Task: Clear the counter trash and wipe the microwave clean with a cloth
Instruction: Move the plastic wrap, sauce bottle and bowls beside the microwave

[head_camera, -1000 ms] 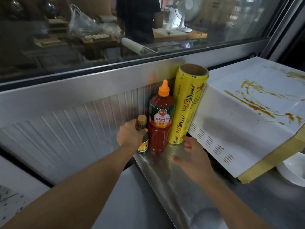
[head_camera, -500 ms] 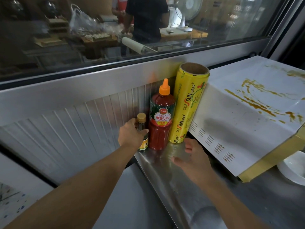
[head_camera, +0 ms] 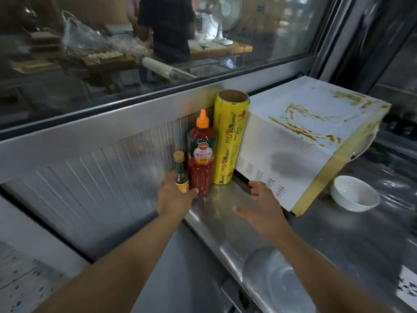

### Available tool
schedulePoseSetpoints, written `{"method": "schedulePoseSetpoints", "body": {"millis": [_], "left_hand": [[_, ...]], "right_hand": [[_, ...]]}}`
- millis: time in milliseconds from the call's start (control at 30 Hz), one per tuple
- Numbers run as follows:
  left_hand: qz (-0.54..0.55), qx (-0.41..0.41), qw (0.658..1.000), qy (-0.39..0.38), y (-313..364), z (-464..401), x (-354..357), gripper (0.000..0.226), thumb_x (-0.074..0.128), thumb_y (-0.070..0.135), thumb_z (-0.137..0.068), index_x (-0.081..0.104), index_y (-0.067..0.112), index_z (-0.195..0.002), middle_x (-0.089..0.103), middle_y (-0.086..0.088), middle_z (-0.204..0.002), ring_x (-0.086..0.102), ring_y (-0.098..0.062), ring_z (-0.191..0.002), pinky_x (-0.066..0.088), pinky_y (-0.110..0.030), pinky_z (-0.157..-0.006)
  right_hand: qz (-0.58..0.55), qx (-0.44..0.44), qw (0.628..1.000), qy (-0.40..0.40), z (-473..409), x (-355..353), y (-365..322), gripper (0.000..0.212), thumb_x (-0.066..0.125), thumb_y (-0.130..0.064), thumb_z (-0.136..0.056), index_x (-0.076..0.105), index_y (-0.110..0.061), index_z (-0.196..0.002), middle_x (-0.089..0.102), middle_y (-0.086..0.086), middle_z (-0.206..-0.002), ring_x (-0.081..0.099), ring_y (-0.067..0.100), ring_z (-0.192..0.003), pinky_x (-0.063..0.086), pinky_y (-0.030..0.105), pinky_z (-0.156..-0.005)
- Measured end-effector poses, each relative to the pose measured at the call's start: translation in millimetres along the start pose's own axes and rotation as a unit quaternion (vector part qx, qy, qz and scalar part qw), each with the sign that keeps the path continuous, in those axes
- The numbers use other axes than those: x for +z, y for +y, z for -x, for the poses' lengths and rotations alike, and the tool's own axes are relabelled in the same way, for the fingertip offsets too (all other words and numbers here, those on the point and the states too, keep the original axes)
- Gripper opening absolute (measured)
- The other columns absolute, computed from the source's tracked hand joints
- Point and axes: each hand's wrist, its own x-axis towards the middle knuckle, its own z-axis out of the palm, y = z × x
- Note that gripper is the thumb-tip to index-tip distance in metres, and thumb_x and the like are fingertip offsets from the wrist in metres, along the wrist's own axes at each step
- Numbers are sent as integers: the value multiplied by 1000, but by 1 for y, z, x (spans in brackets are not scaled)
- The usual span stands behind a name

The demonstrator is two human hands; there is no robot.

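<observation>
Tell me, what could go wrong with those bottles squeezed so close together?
The left hand grips the small bottle, which stands tight against the ketchup. Pulling it out carelessly might tip the ketchup into the wrap roll. The microwave juts out over the counter edge at an angle, so the open right hand beside it could nudge it. The bowl sits close to its corner and might get knocked.

Dim, soft light; glare streaks the steel counter (head_camera: 225,224), motion blur throughout, wide-angle bending at edges.
</observation>
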Motion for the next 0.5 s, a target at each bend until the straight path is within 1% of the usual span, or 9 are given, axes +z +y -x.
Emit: {"method": "schedulePoseSetpoints", "body": {"millis": [100,167,200,233,333,400,467,500], "left_hand": [[-10,32,998,-51,6,28,4,62,79,25,-72,50,13,-125,58,-4,-118,54,-14,-94,41,-27,-80],[-1,42,994,-104,13,46,9,62,79,25,-72,50,11,-125,59,-2,-111,53,-12,-88,41,-25,-79],[-5,45,991,-129,16,54,12,62,80,27,-72,51,11,-124,59,-1,-108,54,-13,-89,43,-25,-79],[-16,50,987,-151,19,62,15,62,79,30,-72,51,12,-124,59,0,-108,55,-15,-92,44,-26,-81],[-65,66,974,-207,29,86,26,63,77,37,-74,51,13,-126,59,-4,-122,55,-21,-110,45,-31,-93],[-83,65,964,-243,34,100,36,64,75,38,-76,49,14,-128,57,-4,-126,53,-23,-114,43,-31,-95],[-89,51,955,-280,38,113,47,65,73,38,-78,45,14,-132,55,-5,-129,52,-23,-115,42,-31,-96],[-88,42,949,-299,39,119,52,68,72,37,-79,42,13,-135,52,-6,-132,50,-24,-118,41,-33,-99]], "right_hand": [[1,9,1000,28,22,-15,-1,78,80,-22,-70,39,-14,-136,44,5,-130,44,19,-119,40,37,-101],[10,15,999,51,35,-26,1,77,79,-21,-70,39,-14,-136,44,6,-132,45,19,-118,41,36,-101],[17,19,998,62,42,-31,3,77,79,-22,-71,39,-13,-136,45,6,-133,46,19,-118,41,35,-100],[24,22,997,75,49,-36,5,77,79,-22,-71,39,-13,-136,45,6,-133,47,19,-117,41,34,-99],[22,39,992,114,68,-52,15,75,79,-21,-70,41,-13,-134,49,6,-132,49,19,-115,39,25,-92],[24,58,989,131,81,-64,22,75,80,-22,-69,42,-14,-134,50,4,-131,49,19,-117,38,23,-89],[40,66,987,138,92,-75,30,72,78,-21,-70,42,-15,-132,51,4,-129,49,19,-117,37,22,-87],[44,67,986,144,97,-80,34,70,78,-20,-70,43,-15,-131,51,3,-128,49,18,-116,37,23,-86]]}}
